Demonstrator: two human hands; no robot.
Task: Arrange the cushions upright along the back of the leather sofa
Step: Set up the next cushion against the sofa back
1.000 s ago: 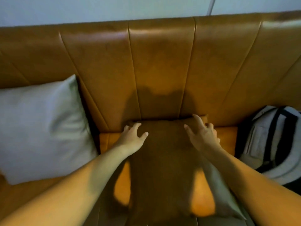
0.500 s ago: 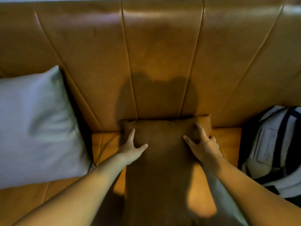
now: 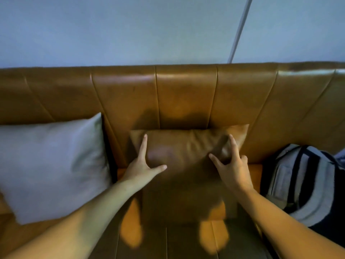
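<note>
Pale blue-grey wall (image 3: 130, 30) ran behind everything, with a thin light pole or cable (image 3: 239, 30) slanting down behind the sofa back (image 3: 186, 94), tan leather stitched into wide vertical panels and glossy along the top.

And there I was, both hands on the brown leather cushion (image 3: 186, 146)! It stood against the backrest at the middle panel, long axis running left to right, top edge level, lower half lost in shadow. My left hand (image 3: 141, 165) lay flat on its left part, fingers spread wide, forefinger pointing up the edge, thumb out across the face, pressing and not gripping. My right hand (image 3: 231, 165) mirrored it on the right part, fingers splayed and pushing a dimple into the leather. Neither hand closed on anything. Both sat about equally near, one to each end, so any nudge would have gone straight back toward the backrest.

Smooth, slightly wrinkled hide on that cushion, soft enough to dent. Left of it, well apart, the grey fabric cushion (image 3: 52, 161) leaned upright against the back, matte and plump. Over on the right a grey backpack with dark straps (image 3: 302, 180) sat on the seat (image 3: 255, 174), just beside the leather cushion's corner. I judged this one nearly settled.
</note>
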